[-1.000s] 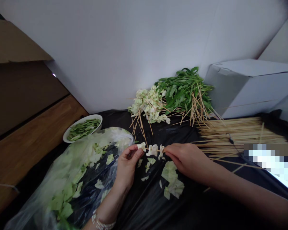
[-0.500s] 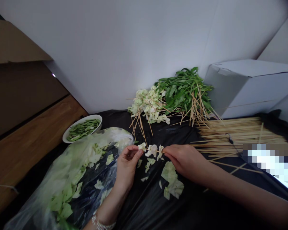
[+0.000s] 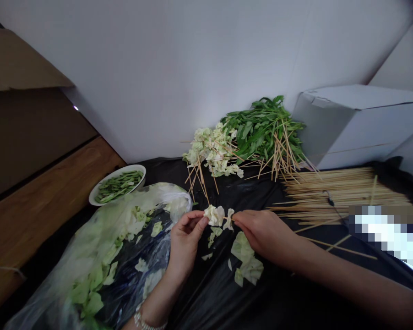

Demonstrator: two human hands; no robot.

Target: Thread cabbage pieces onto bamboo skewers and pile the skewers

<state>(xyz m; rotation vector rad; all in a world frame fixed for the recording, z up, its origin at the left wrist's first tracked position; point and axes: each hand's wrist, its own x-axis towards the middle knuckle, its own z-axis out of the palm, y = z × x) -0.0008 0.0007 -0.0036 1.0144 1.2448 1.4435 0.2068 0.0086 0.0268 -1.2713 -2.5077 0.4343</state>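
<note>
Pale pieces of cabbage leaf (image 3: 214, 215) are threaded on a thin wooden skewer (image 3: 225, 218) held level between my hands. My left hand (image 3: 187, 233) pinches the leaf at the left end with thumb and fingertips. My right hand (image 3: 258, 228) is closed round the skewer just right of the last piece (image 3: 229, 219), which sits a little apart from the others. Loose cabbage leaves (image 3: 248, 263) lie below on the black plastic sheet (image 3: 206, 293). By my left wrist, a clear plastic bag (image 3: 69, 261) holds more torn cabbage.
Behind my hands, cabbage skewers (image 3: 211, 146) are piled beside skewered leafy greens (image 3: 261, 126). Bare skewers (image 3: 333, 190) lie in a heap at right, near a white box (image 3: 371, 123). A white bowl (image 3: 93, 195) of cut green vegetables stands at left. The white wall (image 3: 151, 78) closes off the back.
My left hand has shifted slightly right, bringing its leaf piece up against the middle one. The gap between them has closed. My right hand has barely moved.
</note>
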